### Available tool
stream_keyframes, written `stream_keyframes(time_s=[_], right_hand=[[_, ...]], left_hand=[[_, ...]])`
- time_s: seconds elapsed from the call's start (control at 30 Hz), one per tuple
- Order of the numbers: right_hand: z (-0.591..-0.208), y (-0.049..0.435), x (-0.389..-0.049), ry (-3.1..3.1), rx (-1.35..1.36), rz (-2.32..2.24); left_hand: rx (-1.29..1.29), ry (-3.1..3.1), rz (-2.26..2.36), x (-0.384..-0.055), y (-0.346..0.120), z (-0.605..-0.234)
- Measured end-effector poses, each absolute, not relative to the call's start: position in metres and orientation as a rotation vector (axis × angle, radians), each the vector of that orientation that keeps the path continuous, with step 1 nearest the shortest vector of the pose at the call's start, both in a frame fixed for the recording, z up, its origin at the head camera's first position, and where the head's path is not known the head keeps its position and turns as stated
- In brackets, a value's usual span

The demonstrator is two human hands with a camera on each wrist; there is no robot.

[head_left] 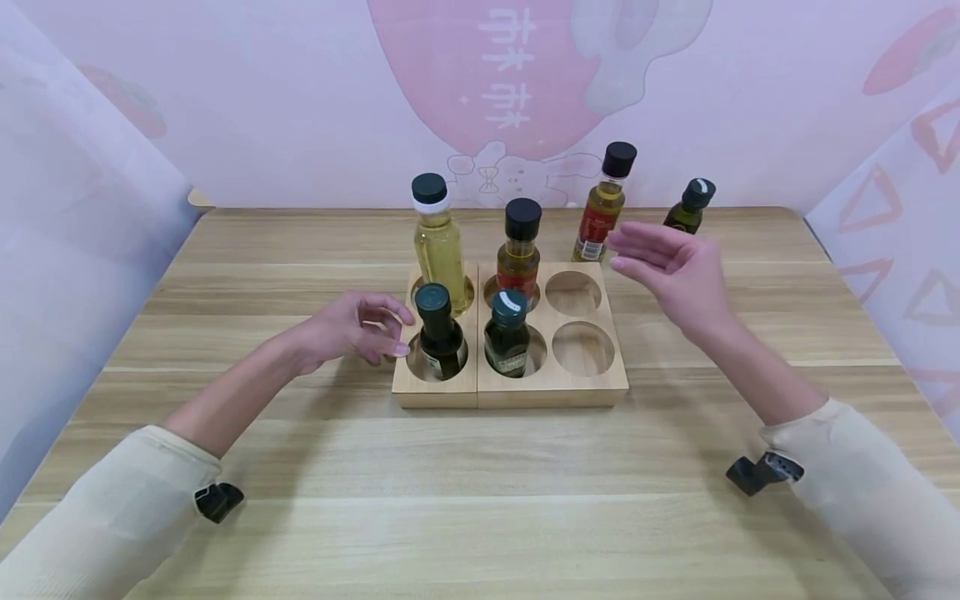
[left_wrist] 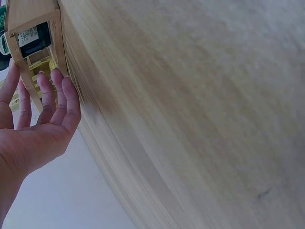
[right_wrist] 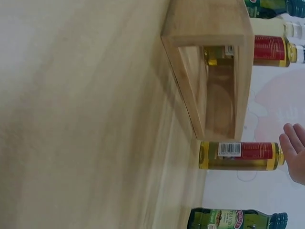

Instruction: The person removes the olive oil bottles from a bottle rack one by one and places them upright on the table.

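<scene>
A wooden bottle rack [head_left: 551, 397] with round holes stands mid-table. My left hand [head_left: 351, 329] is at its left side, fingers loosely bent, nearest a dark bottle [head_left: 444, 346] in the front left hole; whether it touches the rack, I cannot tell. Behind that bottle stands a tall bottle of pale yellow oil [head_left: 440, 254]. The middle column holds a small green bottle [head_left: 507, 346] in front and a red-labelled oil bottle [head_left: 517, 268] behind. My right hand [head_left: 675, 271], fingers extended, is beside another red-labelled oil bottle [right_wrist: 243, 156] standing behind the rack; contact is unclear.
Another green bottle [head_left: 683, 218] stands at the back right, partly hidden by the right hand in the head view. The rack's right column shows two round holes [head_left: 582, 348]. A printed pale curtain [head_left: 300, 108] hangs behind the table [head_left: 480, 483].
</scene>
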State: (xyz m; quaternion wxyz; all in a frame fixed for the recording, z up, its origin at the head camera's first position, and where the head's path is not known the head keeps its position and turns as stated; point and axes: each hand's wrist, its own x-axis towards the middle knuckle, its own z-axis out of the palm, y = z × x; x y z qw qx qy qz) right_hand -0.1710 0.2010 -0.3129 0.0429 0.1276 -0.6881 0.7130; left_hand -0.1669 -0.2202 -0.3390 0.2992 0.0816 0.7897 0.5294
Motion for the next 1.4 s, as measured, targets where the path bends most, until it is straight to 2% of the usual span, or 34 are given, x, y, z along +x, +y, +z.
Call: stream_keyframes(time_s=[1.03,1.4], right_hand=[[-0.311,0.161,-0.146,-2.233,0.855,2.147],[-0.309,0.152,-0.142,-2.233,0.930,2.111]], left_hand=[[0.205,2.105,1.402,-0.166,-0.219,-0.337],[0.207,2.110,1.400,-0.166,-0.220,-0.338]])
